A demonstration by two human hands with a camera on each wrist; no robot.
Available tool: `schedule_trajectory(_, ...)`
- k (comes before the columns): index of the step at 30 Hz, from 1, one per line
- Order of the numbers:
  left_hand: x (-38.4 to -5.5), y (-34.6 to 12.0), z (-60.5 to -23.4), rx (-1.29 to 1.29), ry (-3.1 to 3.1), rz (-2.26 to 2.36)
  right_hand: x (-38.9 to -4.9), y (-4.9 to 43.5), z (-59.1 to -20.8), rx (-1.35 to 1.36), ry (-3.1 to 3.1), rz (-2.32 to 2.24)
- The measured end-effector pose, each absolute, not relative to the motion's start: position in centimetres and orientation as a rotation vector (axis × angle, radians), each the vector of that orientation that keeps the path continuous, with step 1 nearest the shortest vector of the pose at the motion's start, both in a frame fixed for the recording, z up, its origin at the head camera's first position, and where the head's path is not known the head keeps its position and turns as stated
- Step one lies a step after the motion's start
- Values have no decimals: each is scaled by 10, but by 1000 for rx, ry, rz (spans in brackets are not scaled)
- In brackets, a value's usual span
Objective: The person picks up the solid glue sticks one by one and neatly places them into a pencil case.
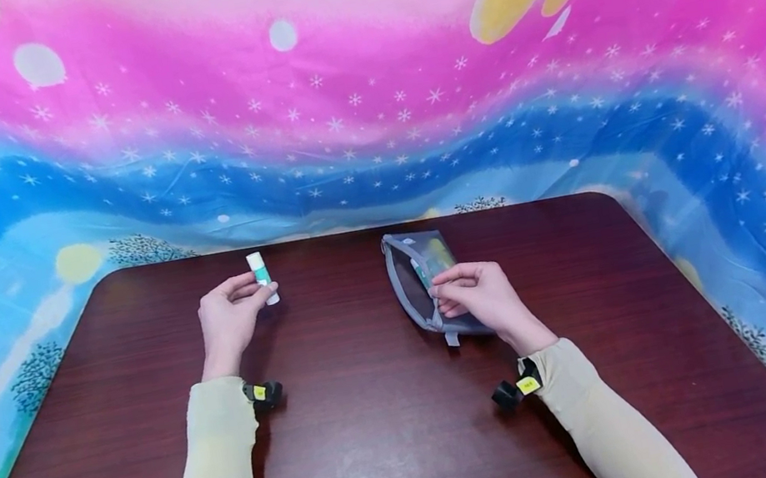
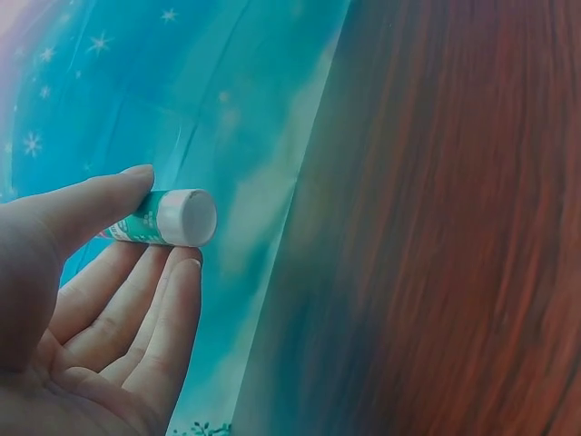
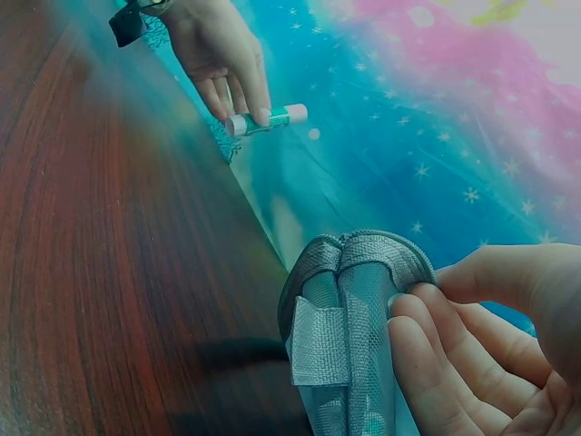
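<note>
Upright above the table, a white-capped glue stick point(image 1: 264, 278) with a green label is pinched between the thumb and fingers of my left hand point(image 1: 225, 323). The left wrist view shows one white end of the glue stick point(image 2: 188, 218) past the fingertips. My right hand point(image 1: 488, 299) pinches the near-side edge of a grey mesh zip pouch point(image 3: 368, 350). The pouch's mouth gapes toward the left. Through its mesh, something green and white and something yellow show, too blurred to name. The pouch's fabric tab point(image 3: 320, 343) hangs beside the zip.
Both hands are over a dark reddish-brown wooden table point(image 1: 354, 430). A printed pink and blue cloth point(image 1: 334, 129) hangs behind the table and along its sides. Each wrist carries a small black camera on a strap.
</note>
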State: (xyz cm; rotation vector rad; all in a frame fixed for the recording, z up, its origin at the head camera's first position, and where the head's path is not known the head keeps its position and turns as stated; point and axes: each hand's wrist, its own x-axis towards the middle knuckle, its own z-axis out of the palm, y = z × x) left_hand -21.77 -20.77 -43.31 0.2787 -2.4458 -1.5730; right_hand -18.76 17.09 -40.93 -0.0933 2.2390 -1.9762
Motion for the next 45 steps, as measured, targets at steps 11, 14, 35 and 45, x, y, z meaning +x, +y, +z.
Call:
schedule_trajectory(11,-219,-191,-434,232,-2465,-1622,-188,170,-410,-93,2235,-1976)
schedule_trajectory(14,-220,-186,-434,222,-2470,-1625,-189,170,-410,-91,2234,-1971)
schedule_trajectory(35,-226,-147,-430,110,-2505,-1662,-189,170,-408,-77,2242,-1971)
schedule_trajectory(45,-225,-134,-433,97,-2543,-1638,-189,171,-411,-81,2244,-1978)
